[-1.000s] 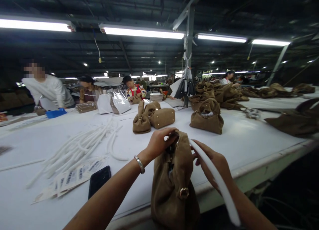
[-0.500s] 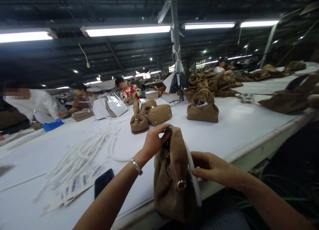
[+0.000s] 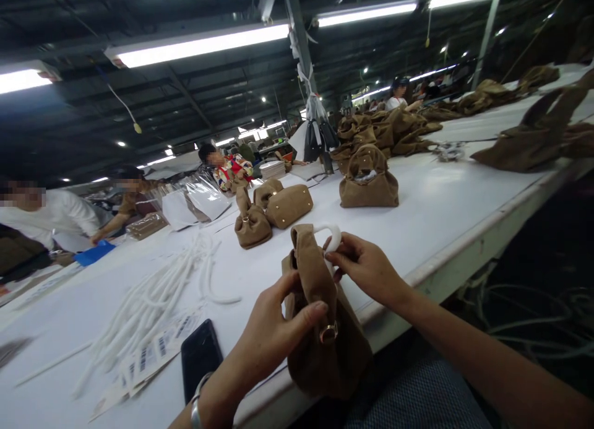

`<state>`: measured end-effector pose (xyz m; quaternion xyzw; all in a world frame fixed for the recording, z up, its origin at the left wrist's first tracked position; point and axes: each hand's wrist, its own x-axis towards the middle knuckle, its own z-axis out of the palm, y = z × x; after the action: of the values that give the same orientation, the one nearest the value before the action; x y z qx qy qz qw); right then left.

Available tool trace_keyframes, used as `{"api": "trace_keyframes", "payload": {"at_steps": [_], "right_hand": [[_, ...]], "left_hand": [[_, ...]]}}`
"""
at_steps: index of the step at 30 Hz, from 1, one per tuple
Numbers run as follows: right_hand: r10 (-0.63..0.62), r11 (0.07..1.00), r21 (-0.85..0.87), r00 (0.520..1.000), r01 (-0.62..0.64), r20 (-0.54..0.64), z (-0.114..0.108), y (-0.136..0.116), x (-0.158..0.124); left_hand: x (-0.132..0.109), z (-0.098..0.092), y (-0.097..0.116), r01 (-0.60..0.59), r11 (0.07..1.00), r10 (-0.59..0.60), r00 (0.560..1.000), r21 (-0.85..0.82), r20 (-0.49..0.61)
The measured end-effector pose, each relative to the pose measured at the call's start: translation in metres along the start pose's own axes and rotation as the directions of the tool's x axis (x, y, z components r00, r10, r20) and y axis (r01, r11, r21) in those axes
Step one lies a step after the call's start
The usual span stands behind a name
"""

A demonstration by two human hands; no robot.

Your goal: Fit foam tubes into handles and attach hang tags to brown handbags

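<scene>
A brown handbag stands at the table's front edge, close to my body, its wide handle upright and a gold ring at the handle's base. My left hand grips that handle low down, thumb on the near side and fingers behind it. My right hand pinches a white foam cord between thumb and fingers on the handle's right side. The cord curves in a loop towards the handle's top; its other end is hidden.
On the white table lie a heap of white cords, barcode labels and a phone. Several finished-looking brown bags stand beyond, with a brown pile behind. Co-workers are along the far left side.
My left hand has slid from the handle's top down to its lower part. My right hand has risen, bending the cord into a loop near the top. The view has tilted.
</scene>
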<state>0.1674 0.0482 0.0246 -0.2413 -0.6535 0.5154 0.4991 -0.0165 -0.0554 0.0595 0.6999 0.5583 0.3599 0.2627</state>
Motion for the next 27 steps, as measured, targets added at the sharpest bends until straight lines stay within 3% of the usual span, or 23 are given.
{"api": "trace_keyframes", "payload": {"at_steps": [3, 8, 10, 13, 17, 19, 22, 27], "right_hand": [[0.012, 0.992, 0.127, 1.0, -0.008, -0.028, 0.011, -0.009, 0.005], [0.085, 0.984, 0.139, 0.976, -0.114, 0.202, 0.015, -0.013, 0.007], [0.126, 0.982, 0.092, 0.938, -0.164, 0.323, 0.012, -0.011, 0.007], [0.182, 0.98, -0.027, 0.842, -0.196, 0.508, 0.006, -0.012, 0.006], [0.199, 0.945, -0.326, 0.751, 0.023, 0.629, 0.004, -0.023, 0.006], [0.208, 0.882, -0.453, 0.755, 0.131, 0.622, 0.006, -0.031, 0.008], [0.172, 0.831, -0.521, 0.802, 0.193, 0.572, 0.014, -0.04, 0.009], [-0.039, 0.778, -0.52, 0.853, 0.353, 0.52, 0.019, -0.037, -0.003]], "left_hand": [[-0.002, 0.003, 0.003, 0.049, 0.998, -0.048, 0.999, 0.045, -0.016], [-0.005, 0.002, -0.002, 0.049, 0.996, -0.043, 0.995, 0.073, -0.085], [-0.008, 0.002, -0.005, 0.054, 0.996, -0.047, 0.993, 0.072, -0.104], [-0.011, 0.003, -0.011, 0.041, 0.999, -0.04, 0.992, 0.007, -0.119], [-0.011, 0.007, -0.015, 0.018, 0.999, -0.023, 0.988, -0.037, -0.15], [-0.008, 0.006, -0.014, 0.008, 0.999, -0.013, 0.988, -0.031, -0.151], [0.0, -0.003, -0.01, -0.002, 1.0, -0.002, 0.985, -0.021, -0.17], [0.01, -0.025, -0.002, 0.018, 0.999, -0.026, 0.972, -0.036, -0.232]]}}
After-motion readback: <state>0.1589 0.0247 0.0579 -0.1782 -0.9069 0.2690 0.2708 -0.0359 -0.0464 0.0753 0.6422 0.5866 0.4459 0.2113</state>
